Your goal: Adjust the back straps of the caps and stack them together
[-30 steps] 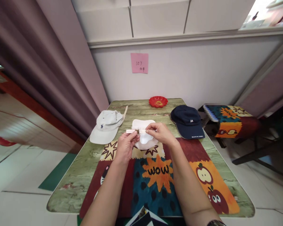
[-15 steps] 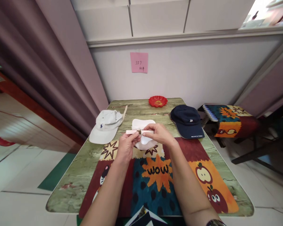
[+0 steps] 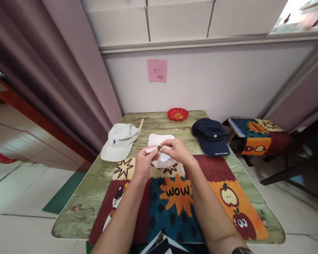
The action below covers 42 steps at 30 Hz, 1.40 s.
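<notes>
A white cap lies at the middle of the table, partly hidden behind my hands. Its pale strap runs crosswise between my fingers, with a small dark buckle near its middle. My left hand pinches the strap just below the buckle. From the right, my right hand holds the strap beside the buckle between thumb and fingers.
A light grey cap sits on the left and a navy cap on the right. A red scalloped dish stands at the back. A colourful mat covers the front of the green table; a covered stool is beyond it.
The strap's left end has shifted slightly right and tilted downward. My left fingers have moved a little right, closer to the buckle and my right hand.
</notes>
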Tool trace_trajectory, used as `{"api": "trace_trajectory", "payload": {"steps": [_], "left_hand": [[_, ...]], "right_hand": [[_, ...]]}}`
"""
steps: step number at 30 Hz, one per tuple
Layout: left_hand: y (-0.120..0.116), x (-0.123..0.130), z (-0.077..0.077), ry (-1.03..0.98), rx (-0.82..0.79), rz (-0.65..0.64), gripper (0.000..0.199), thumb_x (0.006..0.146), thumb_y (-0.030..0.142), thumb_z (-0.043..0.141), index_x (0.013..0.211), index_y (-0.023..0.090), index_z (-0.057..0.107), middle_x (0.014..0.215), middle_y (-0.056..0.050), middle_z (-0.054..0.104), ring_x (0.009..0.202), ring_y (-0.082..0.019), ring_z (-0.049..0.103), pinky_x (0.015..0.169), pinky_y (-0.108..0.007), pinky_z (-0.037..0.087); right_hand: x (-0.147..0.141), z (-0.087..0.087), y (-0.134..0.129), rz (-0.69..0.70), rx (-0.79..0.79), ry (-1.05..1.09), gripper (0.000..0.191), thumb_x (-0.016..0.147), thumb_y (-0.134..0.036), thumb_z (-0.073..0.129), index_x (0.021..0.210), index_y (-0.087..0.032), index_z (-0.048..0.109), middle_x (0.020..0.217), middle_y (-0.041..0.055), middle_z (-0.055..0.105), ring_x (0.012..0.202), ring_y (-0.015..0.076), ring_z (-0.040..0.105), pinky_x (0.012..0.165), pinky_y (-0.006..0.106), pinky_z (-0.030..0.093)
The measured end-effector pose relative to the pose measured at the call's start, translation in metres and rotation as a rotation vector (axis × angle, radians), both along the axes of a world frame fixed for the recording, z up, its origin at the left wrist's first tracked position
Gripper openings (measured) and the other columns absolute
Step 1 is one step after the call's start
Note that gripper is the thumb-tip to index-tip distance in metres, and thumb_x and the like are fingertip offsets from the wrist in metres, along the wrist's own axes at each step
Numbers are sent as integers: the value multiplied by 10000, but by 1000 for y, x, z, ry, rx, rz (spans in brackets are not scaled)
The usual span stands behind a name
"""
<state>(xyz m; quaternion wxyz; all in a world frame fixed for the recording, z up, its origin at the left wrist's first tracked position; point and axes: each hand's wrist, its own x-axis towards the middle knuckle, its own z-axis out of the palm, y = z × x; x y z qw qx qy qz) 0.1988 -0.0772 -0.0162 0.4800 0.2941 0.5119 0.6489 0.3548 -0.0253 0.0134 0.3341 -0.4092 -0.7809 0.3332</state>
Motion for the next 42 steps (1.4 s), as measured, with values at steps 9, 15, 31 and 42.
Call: {"api": "trace_trajectory", "payload": {"steps": [9, 15, 31, 42], "left_hand": [[1, 1, -2, 191, 74, -1, 330, 622, 350, 836, 827, 137, 691, 678, 12, 657, 570, -96, 586, 593, -213, 473], [-2, -1, 2, 494, 175, 54, 324, 737, 352, 751, 995, 171, 679, 931, -56, 693, 705, -146, 632, 644, -247, 498], [-2, -16, 10, 846, 262, -181, 160, 829, 311, 642, 942, 202, 672, 986, -61, 619, 803, -191, 621, 681, -279, 493], [-5, -19, 21, 800, 235, -230, 122, 787, 307, 687, 843, 200, 706, 853, -44, 667, 769, -185, 592, 676, -252, 445]], "right_hand": [[-2, -3, 1, 18, 48, 28, 161, 856, -307, 642, 863, -209, 769, 931, 26, 768, 874, 171, 662, 728, 246, 419], [-1, -1, 2, 10, 26, 21, 168, 852, -307, 636, 834, -196, 760, 877, 21, 761, 799, 152, 636, 671, 237, 391], [3, 3, 1, 83, 59, -24, 164, 846, -282, 640, 866, -186, 772, 868, 31, 759, 790, 158, 633, 693, 245, 388], [3, 3, 1, 125, 62, -10, 177, 850, -268, 616, 887, -172, 760, 887, 38, 751, 815, 168, 638, 721, 244, 409]]}}
